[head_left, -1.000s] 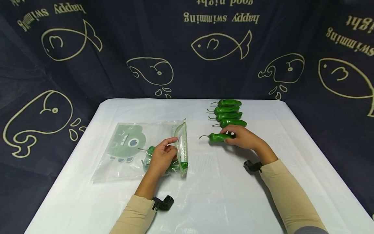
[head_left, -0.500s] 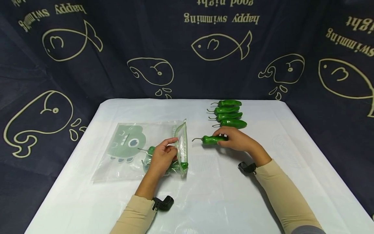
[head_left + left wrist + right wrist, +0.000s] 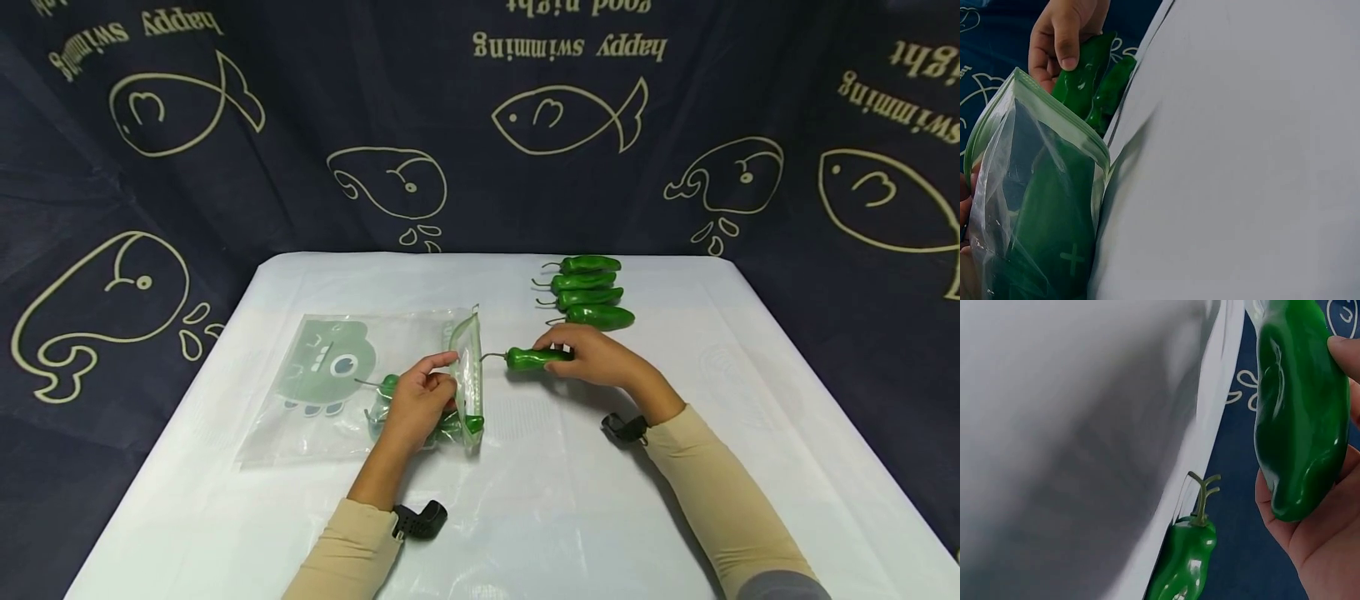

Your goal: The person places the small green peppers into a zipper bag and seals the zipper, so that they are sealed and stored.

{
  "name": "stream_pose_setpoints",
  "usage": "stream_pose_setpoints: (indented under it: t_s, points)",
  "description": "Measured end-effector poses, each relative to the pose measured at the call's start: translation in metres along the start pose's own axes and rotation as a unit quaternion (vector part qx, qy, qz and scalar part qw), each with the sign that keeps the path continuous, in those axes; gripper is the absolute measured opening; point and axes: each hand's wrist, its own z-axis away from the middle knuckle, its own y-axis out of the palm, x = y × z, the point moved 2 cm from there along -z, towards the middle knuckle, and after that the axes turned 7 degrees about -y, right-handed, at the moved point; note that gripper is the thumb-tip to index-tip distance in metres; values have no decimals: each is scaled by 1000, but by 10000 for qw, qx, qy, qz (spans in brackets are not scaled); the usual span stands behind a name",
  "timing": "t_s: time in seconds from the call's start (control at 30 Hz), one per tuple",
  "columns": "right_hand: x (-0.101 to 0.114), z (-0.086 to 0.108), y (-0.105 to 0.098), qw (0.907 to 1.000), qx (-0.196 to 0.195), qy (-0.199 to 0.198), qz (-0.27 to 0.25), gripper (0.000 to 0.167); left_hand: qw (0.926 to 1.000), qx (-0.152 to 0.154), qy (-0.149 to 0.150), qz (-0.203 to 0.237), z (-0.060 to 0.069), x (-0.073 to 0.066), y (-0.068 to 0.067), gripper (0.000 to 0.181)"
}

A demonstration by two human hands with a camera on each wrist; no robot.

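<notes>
My right hand [image 3: 596,358] grips a green pepper [image 3: 525,359] by its thicker end, the stem pointing left at the mouth of a clear zip bag [image 3: 412,329]. The right wrist view shows this pepper [image 3: 1302,412] between thumb and fingers [image 3: 1347,356]. With thumb and fingers my left hand [image 3: 420,404] pinches the bag's upper layer near its parted green rim. Inside the bag lie green peppers [image 3: 388,385], partly hidden by that hand. In the left wrist view the bag's rim [image 3: 1063,119] stands apart, with the right hand [image 3: 1063,37] beyond it.
Several green peppers [image 3: 600,317] lie in a column at the back of the white table [image 3: 637,517], right of centre. A dark cloth [image 3: 465,208] with fish drawings hangs behind the table. A printed creature [image 3: 330,367] marks the bag's left part.
My right hand has carried its pepper to the left, so the stem now reaches the bag's rim. The left hand and the bag have stayed where they were.
</notes>
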Motion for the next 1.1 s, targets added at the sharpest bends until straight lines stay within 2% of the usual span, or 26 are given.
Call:
stream_pose_setpoints:
  t_s: [0.63, 1.1]
  points:
    - [8, -20, 15, 9994, 304, 103, -103, 27, 10000, 10, -9, 20, -1, 1, 0, 47]
    - [14, -33, 25, 9986, 482, 13, -226, 27, 10000, -14, -68, -37, -1, 0, -1, 45]
